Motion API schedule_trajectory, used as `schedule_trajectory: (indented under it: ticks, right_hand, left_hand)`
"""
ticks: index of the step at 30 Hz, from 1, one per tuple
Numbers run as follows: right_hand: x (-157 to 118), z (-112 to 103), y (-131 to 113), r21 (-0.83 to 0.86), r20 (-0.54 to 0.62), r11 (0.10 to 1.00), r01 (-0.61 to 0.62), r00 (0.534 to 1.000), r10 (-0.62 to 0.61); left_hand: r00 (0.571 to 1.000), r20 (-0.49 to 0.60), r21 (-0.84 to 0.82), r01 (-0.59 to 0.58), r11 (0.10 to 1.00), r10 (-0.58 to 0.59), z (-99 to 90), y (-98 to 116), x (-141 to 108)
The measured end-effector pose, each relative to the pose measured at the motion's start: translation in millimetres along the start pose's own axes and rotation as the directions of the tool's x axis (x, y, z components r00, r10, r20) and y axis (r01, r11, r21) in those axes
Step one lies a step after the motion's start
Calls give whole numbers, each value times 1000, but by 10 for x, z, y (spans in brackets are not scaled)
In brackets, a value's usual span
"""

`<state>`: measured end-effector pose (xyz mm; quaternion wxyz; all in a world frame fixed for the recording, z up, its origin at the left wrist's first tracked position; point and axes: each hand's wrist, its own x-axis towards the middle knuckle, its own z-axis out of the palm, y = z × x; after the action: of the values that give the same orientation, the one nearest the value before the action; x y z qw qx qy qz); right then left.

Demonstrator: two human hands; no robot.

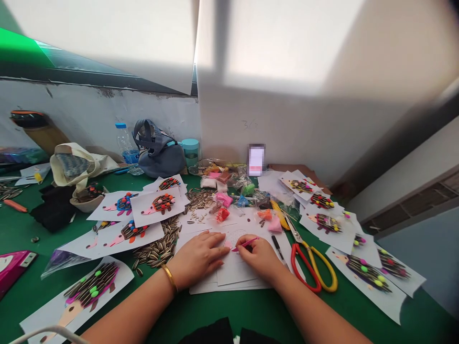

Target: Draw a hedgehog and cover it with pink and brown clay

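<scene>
My left hand (201, 258) lies with fingers stretched out on a white sheet of paper (233, 274), a gold bangle (169, 279) at its wrist. Pinched in my right hand (260, 258) is a slim pink clay modelling tool (246, 244), its pointed tip down near the paper. Between the hands, a small patch of pink clay (228, 244) sits on the sheet beside a faint printed outline. Just right of my right hand lies a black pen (278, 247).
Scissors with red and yellow handles (311, 267) lie at right. Sunflower seeds (158, 248) are heaped left of the paper. Hedgehog pictures made with seeds (154, 205) lie on both sides. Bagged clay (222, 215), a phone (256, 160) and a blue bag (158, 155) are farther back.
</scene>
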<state>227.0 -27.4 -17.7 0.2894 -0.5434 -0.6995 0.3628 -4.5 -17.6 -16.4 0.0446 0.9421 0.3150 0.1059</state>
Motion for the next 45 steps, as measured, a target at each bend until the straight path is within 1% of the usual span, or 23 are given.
schedule_trajectory:
  ticks: [5, 11, 14, 17, 19, 22, 25, 30, 32, 36, 41, 45]
  right_hand:
    - [-1, 6, 9, -7, 1, 1000, -4, 1000, 4]
    - [6, 11, 27, -30, -1, 999, 10, 1000, -10]
    - [9, 15, 33, -37, -4, 999, 11, 1000, -11]
    - [11, 15, 36, -26, -9, 1000, 13, 1000, -13]
    - [8, 17, 44, -7, -6, 1000, 24, 1000, -24]
    - [-11, 28, 70, 44, 9, 997, 70, 997, -71]
    - [-37, 52, 91, 56, 11, 989, 138, 990, -139]
    - [-66, 115, 72, -79, -22, 965, 250, 967, -252]
    - [-63, 145, 57, -136, -37, 954, 268, 961, -276]
    - [-31, 190, 39, -185, -80, 955, 232, 965, -250]
    - [-8, 191, 33, -156, -68, 964, 214, 972, -227]
    - [-17, 140, 22, -115, -74, 984, 139, 986, -149]
  left_hand:
    - [1000, -6, -6, -10, 1000, 10, -6, -14, -13]
    - [999, -35, 15, -7, 1000, 7, -16, 72, 49]
    - [1000, -28, 5, 7, 1000, -7, -8, 77, 55]
    - [1000, -19, -47, 24, 999, -25, -1, 21, 23]
    - [998, -8, -119, 57, 991, -59, -4, -29, -3]
    - [995, 9, -205, 97, 974, -97, -18, -80, -26]
    - [996, 32, -233, 93, 968, -88, -28, -95, -28]
    - [995, 43, -238, 99, 966, -91, -21, -88, -21]
    - [994, 52, -238, 103, 966, -93, -22, -83, -18]
    - [994, 59, -239, 105, 965, -94, -32, -76, -14]
    - [995, 37, -251, 94, 963, -88, -20, -84, -22]
    - [998, 16, -229, 57, 972, -55, 5, -102, -33]
